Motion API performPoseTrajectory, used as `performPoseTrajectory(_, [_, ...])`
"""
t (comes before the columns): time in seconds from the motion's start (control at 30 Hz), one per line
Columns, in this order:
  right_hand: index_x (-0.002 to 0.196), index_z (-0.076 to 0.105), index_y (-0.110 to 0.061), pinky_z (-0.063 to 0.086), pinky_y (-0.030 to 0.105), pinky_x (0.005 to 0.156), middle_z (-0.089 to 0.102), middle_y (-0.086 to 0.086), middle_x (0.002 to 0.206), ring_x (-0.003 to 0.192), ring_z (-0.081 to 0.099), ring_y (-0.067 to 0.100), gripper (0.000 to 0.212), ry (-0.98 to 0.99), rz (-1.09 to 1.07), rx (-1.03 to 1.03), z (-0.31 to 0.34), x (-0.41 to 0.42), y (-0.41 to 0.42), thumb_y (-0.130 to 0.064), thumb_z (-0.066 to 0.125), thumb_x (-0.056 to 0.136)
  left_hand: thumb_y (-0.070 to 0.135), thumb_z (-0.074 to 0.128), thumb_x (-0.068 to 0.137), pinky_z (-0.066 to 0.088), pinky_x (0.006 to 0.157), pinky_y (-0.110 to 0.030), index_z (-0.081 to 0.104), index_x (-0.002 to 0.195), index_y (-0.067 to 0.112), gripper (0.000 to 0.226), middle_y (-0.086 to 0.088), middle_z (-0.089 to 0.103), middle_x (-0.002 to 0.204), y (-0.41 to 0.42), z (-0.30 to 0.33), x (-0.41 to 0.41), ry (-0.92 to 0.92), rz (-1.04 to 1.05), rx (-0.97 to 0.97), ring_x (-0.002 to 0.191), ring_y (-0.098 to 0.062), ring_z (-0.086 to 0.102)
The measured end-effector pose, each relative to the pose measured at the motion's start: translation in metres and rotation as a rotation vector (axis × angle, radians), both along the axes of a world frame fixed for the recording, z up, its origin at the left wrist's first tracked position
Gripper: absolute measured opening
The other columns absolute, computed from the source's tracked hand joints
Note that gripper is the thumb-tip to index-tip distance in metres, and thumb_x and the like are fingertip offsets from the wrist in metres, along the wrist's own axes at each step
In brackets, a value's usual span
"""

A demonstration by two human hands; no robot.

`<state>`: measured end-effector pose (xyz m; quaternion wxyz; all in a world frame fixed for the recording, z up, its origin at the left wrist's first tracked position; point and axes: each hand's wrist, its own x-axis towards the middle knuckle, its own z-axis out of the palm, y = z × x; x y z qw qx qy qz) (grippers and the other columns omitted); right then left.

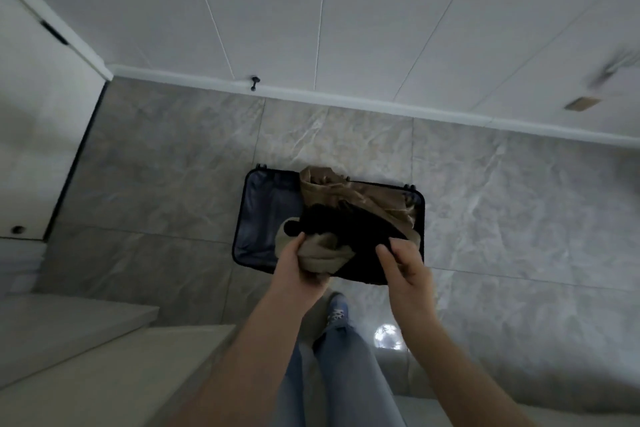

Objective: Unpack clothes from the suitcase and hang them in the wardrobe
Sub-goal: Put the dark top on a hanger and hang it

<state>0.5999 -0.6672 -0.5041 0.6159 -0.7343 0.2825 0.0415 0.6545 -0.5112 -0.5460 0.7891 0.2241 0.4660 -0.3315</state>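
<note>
There is one suitcase, lying open on the grey tiled floor near the white wall. Two hands are in view. Three pieces of clothing can be counted: one black, one beige and one tan.

The suitcase is black at the rim, with a dark bluish lining in its left part, which is bare. The tan cloth lies crumpled over the far edge and the right part of the suitcase. The black garment and the beige garment are bundled together and held up in front of the suitcase, above its near edge.

The left hand grips the beige cloth from below, its thumb lying over the top of the bundle. The right hand pinches the edge of the black garment between thumb and fingers. The two hands are apart, one at each side of the bundle.

The bundle hides the near right part of the suitcase. The light is dim and the dark cloth shows almost no detail, so what kind of garments these are cannot be told. Below, legs in blue jeans and one blue shoe are seen; the other foot is hidden. A blurred object at the right edge cannot be made out.
</note>
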Motion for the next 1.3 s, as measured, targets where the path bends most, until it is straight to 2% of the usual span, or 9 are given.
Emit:
performPoseTrajectory(0.17, [0.124,0.057,-0.029,0.047,0.035,0.105,0.057,0.005,0.137,0.121,0.057,0.011,0.056,0.079,-0.391,0.362,0.051,-0.013,-0.015,-0.069,0.054,0.084,0.022,0.041,0.102,0.051,0.081,-0.038,0.061,0.116,0.002,0.031,-0.02,0.065,0.113,-0.001,0.033,0.0,-0.087,-0.046,0.067,0.102,-0.031,0.062])
performPoseTrajectory(0.27, [0.111,0.058,-0.016,0.055,0.024,0.076,0.064,0.006,0.098,0.077,0.066,0.005,0.024,-0.085,-0.559,0.647,0.084,-0.018,-0.02,-0.034,0.044,0.103,0.022,0.039,0.104,0.05,0.093,-0.041,0.061,0.117,0.005,0.031,-0.018,0.065,0.116,-0.001,0.05,0.006,-0.168,-0.217,0.132,0.108,-0.031,0.061])
performPoseTrajectory(0.37, [0.094,0.059,-0.011,0.046,0.026,0.067,0.047,0.002,0.068,0.052,0.041,0.011,0.024,-0.276,-0.631,0.891,0.122,-0.032,-0.025,-0.028,0.045,0.101,0.026,0.046,0.103,0.052,0.084,-0.04,0.063,0.106,0.017,0.02,-0.008,0.066,0.108,-0.011,0.068,0.01,-0.28,-0.474,0.291,0.099,-0.025,0.063])
performPoseTrajectory(0.63, [0.085,0.051,-0.015,0.04,0.019,0.053,0.035,-0.005,0.062,0.05,0.032,0.007,0.016,-0.609,-0.858,0.641,0.185,-0.095,-0.06,-0.005,0.058,0.095,0.033,0.052,0.1,0.052,0.073,-0.035,0.066,0.108,0.012,0.026,-0.01,0.07,0.109,-0.029,0.121,0.016,-0.402,-0.606,0.328,0.094,-0.023,0.066])
performPoseTrajectory(0.87, [0.113,0.06,-0.011,0.048,0.027,0.082,0.061,0.004,0.088,0.079,0.06,0.014,0.018,-0.54,-1.003,0.686,0.169,-0.141,-0.05,-0.015,0.057,0.095,0.027,0.06,0.096,0.051,0.065,-0.03,0.063,0.078,0.014,0.022,-0.003,0.067,0.063,-0.074,0.201,0.0,-0.583,-0.716,0.179,0.065,-0.017,0.064])
performPoseTrajectory(0.93, [0.125,0.061,-0.014,0.045,0.028,0.096,0.067,0.009,0.107,0.1,0.063,0.018,0.031,-0.442,-1.011,0.69,0.162,-0.147,-0.044,-0.018,0.057,0.095,0.025,0.063,0.094,0.056,0.073,-0.033,0.065,0.086,0.012,0.016,-0.006,0.069,0.072,-0.083,0.221,-0.006,-0.622,-0.752,0.122,0.071,-0.02,0.067])
performPoseTrajectory(1.1, [0.15,0.037,-0.013,0.041,0.022,0.091,0.05,0.004,0.143,0.126,0.05,0.014,0.069,-0.12,-0.833,0.377,0.174,-0.149,-0.032,-0.019,0.069,0.089,0.019,0.062,0.095,0.056,0.079,-0.036,0.063,0.114,0.008,0.022,-0.012,0.071,0.107,-0.097,0.258,-0.021,-0.629,-0.751,-0.059,0.096,-0.023,0.068])
performPoseTrajectory(1.23, [0.156,0.019,-0.023,0.044,0.006,0.07,0.049,-0.017,0.134,0.102,0.052,-0.006,0.093,0.108,-0.419,0.033,0.191,-0.15,-0.022,-0.027,0.077,0.083,0.021,0.059,0.096,0.056,0.088,-0.036,0.057,0.126,0.003,0.035,-0.015,0.068,0.118,-0.111,0.276,-0.04,-0.742,-0.857,-0.084,0.104,-0.024,0.068])
performPoseTrajectory(1.3, [0.153,0.023,-0.035,0.046,0.013,0.083,0.044,-0.023,0.136,0.118,0.051,0.001,0.099,0.016,-0.38,-0.058,0.199,-0.146,-0.016,-0.033,0.083,0.075,0.021,0.058,0.097,0.055,0.094,-0.038,0.057,0.127,0.001,0.036,-0.017,0.068,0.119,-0.115,0.282,-0.05,-0.797,-0.913,-0.093,0.107,-0.026,0.067])
